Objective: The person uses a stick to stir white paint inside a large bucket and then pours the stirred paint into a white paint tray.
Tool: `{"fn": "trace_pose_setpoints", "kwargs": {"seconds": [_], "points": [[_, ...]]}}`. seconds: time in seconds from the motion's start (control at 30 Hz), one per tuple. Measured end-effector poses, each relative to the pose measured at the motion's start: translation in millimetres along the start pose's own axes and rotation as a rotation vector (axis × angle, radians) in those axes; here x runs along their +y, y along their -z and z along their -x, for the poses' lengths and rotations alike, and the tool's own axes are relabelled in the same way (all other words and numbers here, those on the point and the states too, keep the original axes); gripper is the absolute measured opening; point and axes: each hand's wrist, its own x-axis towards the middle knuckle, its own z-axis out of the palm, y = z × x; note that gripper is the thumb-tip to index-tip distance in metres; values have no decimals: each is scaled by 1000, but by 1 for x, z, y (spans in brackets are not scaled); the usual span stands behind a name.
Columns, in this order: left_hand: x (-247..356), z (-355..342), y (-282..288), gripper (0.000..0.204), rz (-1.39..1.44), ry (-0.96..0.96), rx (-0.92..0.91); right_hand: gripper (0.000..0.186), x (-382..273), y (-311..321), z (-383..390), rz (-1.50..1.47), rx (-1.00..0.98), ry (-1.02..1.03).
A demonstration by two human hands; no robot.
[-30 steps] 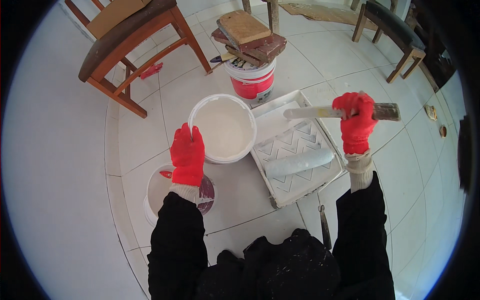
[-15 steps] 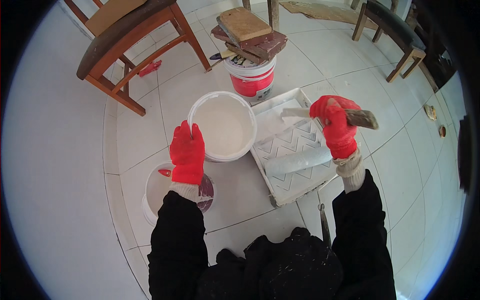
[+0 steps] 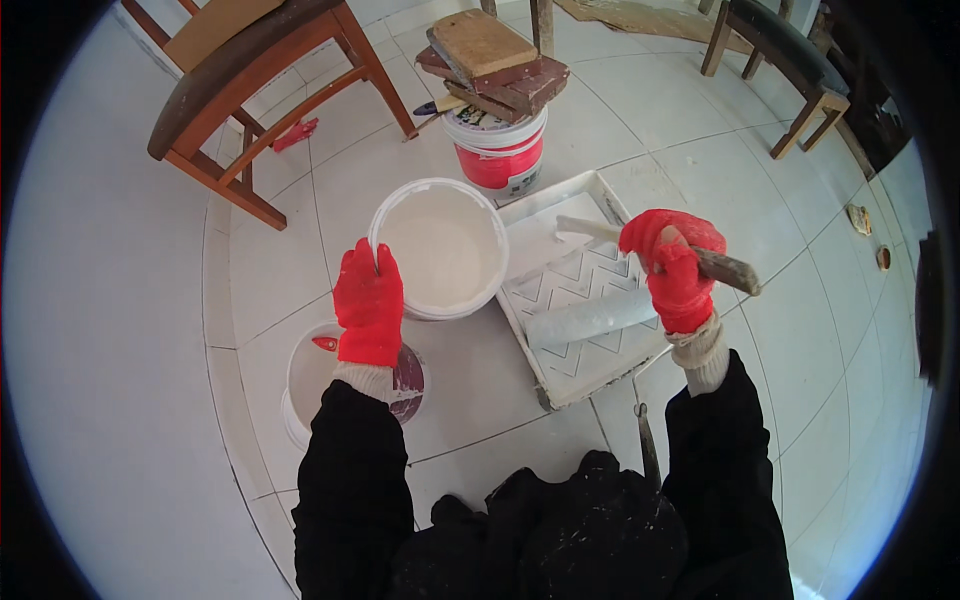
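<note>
My left hand [image 3: 368, 300], in a red glove, grips the near-left rim of an open white bucket [image 3: 448, 245] of creamy paint. My right hand [image 3: 672, 265], also gloved in red, is closed around a paint-coated stick [image 3: 730, 270]; its white-coated end rests over the far part of the white paint tray [image 3: 535, 225]. A roller [image 3: 585, 318] lies across the tray's ridged part, its handle reaching toward me. Below my left hand stands a second bucket [image 3: 300, 400] with creamy paint and a small red object at its rim, partly hidden by my wrist and arm.
A red-and-white bucket [image 3: 498, 160] behind the tray carries stacked boards [image 3: 490, 45] and a brush. A wooden chair [image 3: 225, 75] is at back left, a dark low seat [image 3: 775, 60] at back right, with cardboard [image 3: 645, 20] between. A red glove [image 3: 295, 132] lies under the chair.
My right hand has moved left and slightly toward me, lowering the stick over the tray, its handle end now angled down to the right. My left hand stays on the bucket rim.
</note>
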Motion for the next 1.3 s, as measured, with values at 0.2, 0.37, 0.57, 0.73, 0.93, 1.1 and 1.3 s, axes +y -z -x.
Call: {"fn": "trace_pose_setpoints", "kwargs": {"seconds": [0.2,0.37,0.57,0.73,0.93,1.1,1.3], "points": [[-3,-6,-13,35,5,-39,14,27,-14,11,67,225,-108,24],[-29,-35,-4,35,-30,-1,-97,14,-17,3,113,276,-302,220],[-112,-58,-24,35,30,67,-51,17,-38,12,138,513,-231,58],[-113,-73,3,41,-77,148,-376,49,-64,10,179,682,-236,-401],[4,35,44,48,1029,20,-658,47,-60,27,206,-472,78,-1017],[101,157,6,52,922,323,-1857,57,-71,30,189,-487,67,-1117],[129,201,-26,40,1310,440,-1628,57,-80,46,179,-551,24,-1265]]}}
